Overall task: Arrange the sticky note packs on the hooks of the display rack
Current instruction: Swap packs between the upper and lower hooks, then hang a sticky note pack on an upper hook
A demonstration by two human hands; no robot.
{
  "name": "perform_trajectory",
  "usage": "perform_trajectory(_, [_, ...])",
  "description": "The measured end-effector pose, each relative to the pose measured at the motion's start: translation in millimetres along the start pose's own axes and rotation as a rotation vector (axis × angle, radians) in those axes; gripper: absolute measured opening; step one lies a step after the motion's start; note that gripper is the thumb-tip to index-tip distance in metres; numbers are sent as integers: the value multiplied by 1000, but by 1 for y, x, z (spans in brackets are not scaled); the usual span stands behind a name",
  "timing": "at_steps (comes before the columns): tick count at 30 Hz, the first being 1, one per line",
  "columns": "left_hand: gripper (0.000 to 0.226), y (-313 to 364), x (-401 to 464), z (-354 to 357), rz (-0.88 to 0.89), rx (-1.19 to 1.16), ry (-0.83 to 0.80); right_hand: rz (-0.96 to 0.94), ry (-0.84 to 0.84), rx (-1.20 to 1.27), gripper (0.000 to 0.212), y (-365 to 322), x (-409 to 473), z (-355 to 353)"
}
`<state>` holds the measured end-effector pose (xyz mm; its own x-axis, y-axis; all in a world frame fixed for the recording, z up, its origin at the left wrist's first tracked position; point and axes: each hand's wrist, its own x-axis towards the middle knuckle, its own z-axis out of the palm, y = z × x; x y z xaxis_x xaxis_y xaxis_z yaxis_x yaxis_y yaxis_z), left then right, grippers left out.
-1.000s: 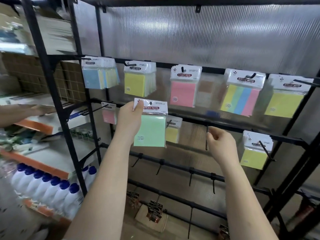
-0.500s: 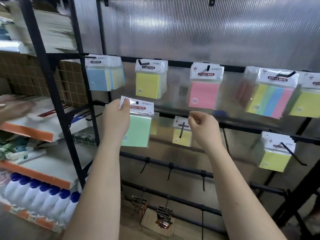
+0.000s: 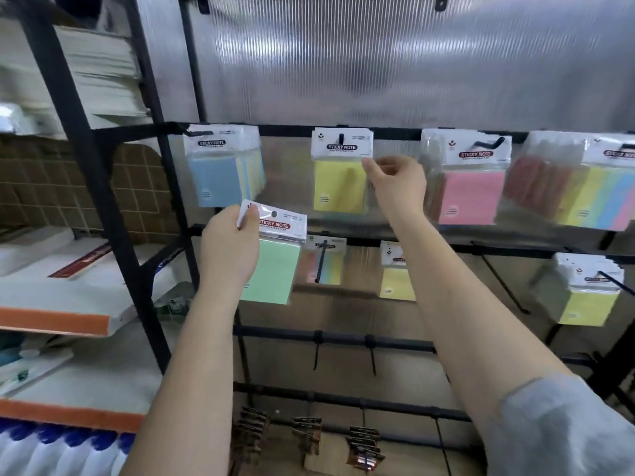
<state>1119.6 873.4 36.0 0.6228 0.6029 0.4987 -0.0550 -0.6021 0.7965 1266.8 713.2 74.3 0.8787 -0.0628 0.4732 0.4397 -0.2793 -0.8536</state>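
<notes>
Before the black metal display rack (image 3: pixel 113 214), the left hand (image 3: pixel 228 249) pinches a green sticky note pack (image 3: pixel 273 259) by its white header card. The right hand (image 3: pixel 397 187), fingers curled, pinches the hung yellow sticky note pack (image 3: pixel 338 180) at its right edge.

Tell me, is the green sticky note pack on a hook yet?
Not yet. The left hand holds the green sticky note pack by its header card, and no hook passes through its hang hole.
</notes>
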Motion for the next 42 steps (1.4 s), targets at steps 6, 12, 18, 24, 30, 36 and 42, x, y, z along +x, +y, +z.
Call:
perform_trajectory(6, [37,-7,0,-8,-55,-52,-45,76,3,59,22,-5,4,10])
perform_trajectory(12, [32,-6,-2,-9,-109,-60,-37,39,-30,116,28,-20,0,13])
perform_trajectory(18, [23,-10,-2,-10,-136,-69,-20,-131,-17,70,15,-37,-11,1])
perform_trajectory(24, [29,-14,-1,-10,-117,-67,17,-312,30,-34,18,-60,-37,-18])
perform_trajectory(30, [37,-11,0,-5,-69,-114,12,-309,120,12,19,-58,-59,-42])
perform_trajectory(36, [40,3,4,8,20,-186,-21,-4,229,76,21,20,-90,-68])
perform_trajectory(42, [51,33,27,35,162,-314,-13,163,273,135,18,48,-101,-82])
